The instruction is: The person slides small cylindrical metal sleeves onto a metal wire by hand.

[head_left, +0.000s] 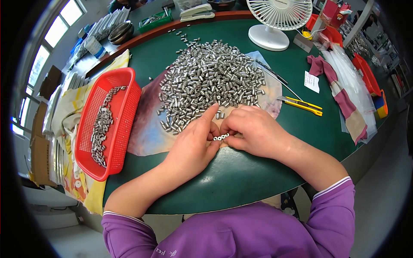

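A short row of small metal cylinders with holes in their ends is pinched between my two hands, close to the table's near side. My left hand grips the row's left end with thumb and curled fingers, its index finger pointing up toward the pile. At the right end, the thumb and bent fingers of my right hand close on the same row. Just beyond my fingertips rises a large heap of shiny metal cylinders, spread on a multicoloured cloth.
A red plastic basket with more cylinders stands at the left on a yellow cloth. To the right lie a yellow utility knife, a thin dark rod and a white paper slip. A white fan and stapler are at the back.
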Available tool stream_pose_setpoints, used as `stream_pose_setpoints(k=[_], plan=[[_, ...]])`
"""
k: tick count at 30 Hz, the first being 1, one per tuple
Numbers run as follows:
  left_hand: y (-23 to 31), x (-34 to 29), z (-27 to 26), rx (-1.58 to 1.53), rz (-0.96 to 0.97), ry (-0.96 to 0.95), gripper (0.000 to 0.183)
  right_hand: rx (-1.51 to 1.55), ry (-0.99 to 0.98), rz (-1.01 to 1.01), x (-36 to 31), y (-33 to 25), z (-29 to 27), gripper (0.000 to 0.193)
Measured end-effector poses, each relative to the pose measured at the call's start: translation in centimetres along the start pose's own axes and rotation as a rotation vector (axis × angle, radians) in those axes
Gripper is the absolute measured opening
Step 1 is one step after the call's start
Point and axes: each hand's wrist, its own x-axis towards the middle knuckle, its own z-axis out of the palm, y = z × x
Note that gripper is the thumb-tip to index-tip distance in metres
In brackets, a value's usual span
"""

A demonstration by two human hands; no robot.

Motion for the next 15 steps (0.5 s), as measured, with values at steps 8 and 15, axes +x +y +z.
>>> stream_pose_setpoints(k=[8, 15], plan=[[0.17, -0.25, -0.12, -0.017, -0.002, -0.013, 0.074, -0.003, -0.041, -0.009, -0.05, -0.02, -0.22, 0.020], [0.12, -0.38, -0.15, -0.019, 0.020, -0.009, 0.074, 0.001, -0.038, -0.024, -0.05, -0.13, -0.24, 0.022]])
